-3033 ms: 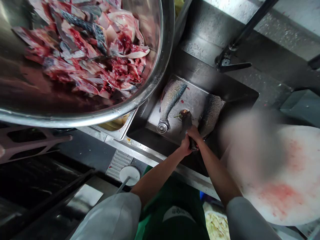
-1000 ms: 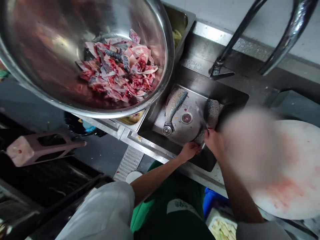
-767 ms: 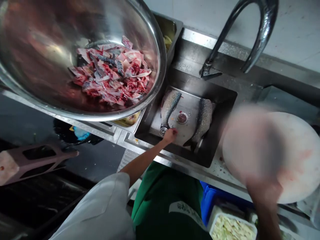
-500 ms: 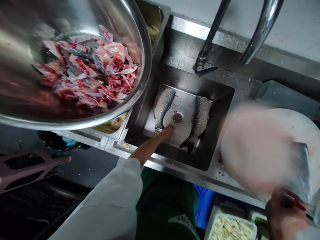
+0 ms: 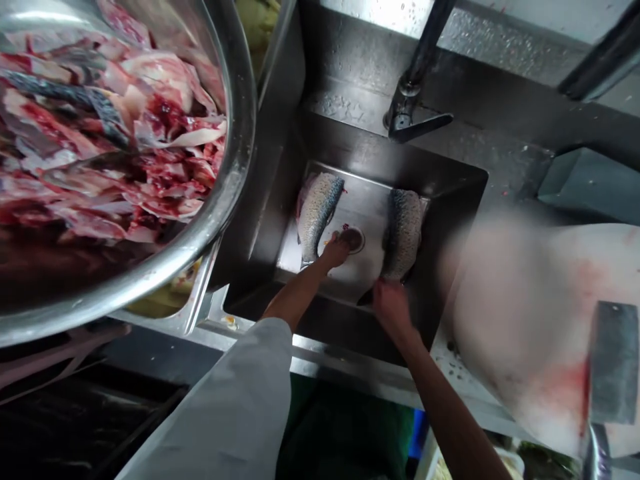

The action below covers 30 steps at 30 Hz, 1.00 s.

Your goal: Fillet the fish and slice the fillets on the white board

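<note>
moved right hand [image 5: 391,301] from cleaver [image 5: 614,363] to fish [image 5: 404,230] near right edge of sink [image 5: 447,217], with left hand [image 5: 335,252] beside drain [image 5: 356,240], cannot tell either grip.

Two fish [image 5: 320,208]: one by the left hand [image 5: 336,253], one by the right hand [image 5: 393,305]; one bowl [image 5: 243,133] leftward, one cleaver [image 5: 614,363] rightward.

Two speckled grey fish [image 5: 405,230] edged blue-black, red-stained white board [image 5: 560,400], dark green apron [image 5: 343,427]
</note>
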Each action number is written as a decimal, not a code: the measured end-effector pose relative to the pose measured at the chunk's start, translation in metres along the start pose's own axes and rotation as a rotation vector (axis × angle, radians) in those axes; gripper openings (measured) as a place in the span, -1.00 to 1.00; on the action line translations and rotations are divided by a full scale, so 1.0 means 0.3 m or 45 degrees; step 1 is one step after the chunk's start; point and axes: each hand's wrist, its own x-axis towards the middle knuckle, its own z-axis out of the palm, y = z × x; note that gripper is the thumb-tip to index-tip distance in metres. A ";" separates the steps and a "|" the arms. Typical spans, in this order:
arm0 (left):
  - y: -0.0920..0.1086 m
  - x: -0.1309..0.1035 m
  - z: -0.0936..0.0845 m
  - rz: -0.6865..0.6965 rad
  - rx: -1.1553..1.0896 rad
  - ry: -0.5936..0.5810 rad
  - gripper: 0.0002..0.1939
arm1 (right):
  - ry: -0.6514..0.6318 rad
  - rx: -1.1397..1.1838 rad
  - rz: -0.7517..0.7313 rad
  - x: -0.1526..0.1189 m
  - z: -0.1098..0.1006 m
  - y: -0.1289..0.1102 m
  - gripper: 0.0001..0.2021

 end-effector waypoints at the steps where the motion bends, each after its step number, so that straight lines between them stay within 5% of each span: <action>1: -0.016 0.013 -0.001 0.027 0.010 -0.010 -0.54 | -0.080 -0.075 -0.048 0.136 0.057 -0.046 -0.61; 4: -0.057 0.040 0.003 0.129 0.010 -0.013 -0.62 | -0.143 -0.105 -0.233 0.456 0.209 -0.072 -0.54; 8: -0.080 0.057 0.008 0.211 -0.045 0.008 -0.69 | -0.125 0.152 -0.426 0.643 0.382 0.005 -0.60; 14: -0.055 0.070 0.002 0.206 -0.105 0.021 -0.71 | -0.005 0.455 -0.460 0.724 0.514 0.024 -0.81; 20: -0.063 0.070 -0.005 0.197 -0.185 -0.023 -0.71 | -0.017 0.476 -0.290 0.740 0.547 -0.006 -0.84; 30: -0.075 0.081 0.003 0.243 -0.124 -0.056 -0.72 | 0.076 0.793 -0.356 0.767 0.572 -0.020 -0.63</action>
